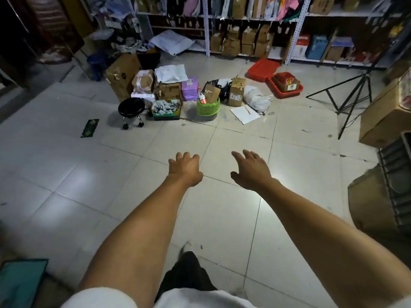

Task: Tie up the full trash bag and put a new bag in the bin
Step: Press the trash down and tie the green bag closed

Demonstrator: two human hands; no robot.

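Both bare forearms reach forward over the pale tiled floor, palms down, with nothing in either grip. The left hand has its fingers loosely bent and spread, its grip wide and holding nothing; the right hand is likewise wide, fingers relaxed and fanned, thumb out to the side, holding nothing. The two hands hang side by side and apart, well short of the task's thing: a small round bin lined with a bright green plastic trash bag, which stands on the floor ahead of the hands, in the front row of a cluster of parcels. The bag's rim is folded over the top of the bin, and a brown cardboard piece and a red-capped bottle stick up out of it. Just to the left of the bin sits a green-sided open box filled with small white packets, and further left a low black round stool on castors. To the right of the bin lie a flat white sheet of card and a knotted white sack, with a tall brown carton between them and the bin. Red plastic trays lie farther back, near white metal shelving stacked with cartons. A black tripod stands at the right.
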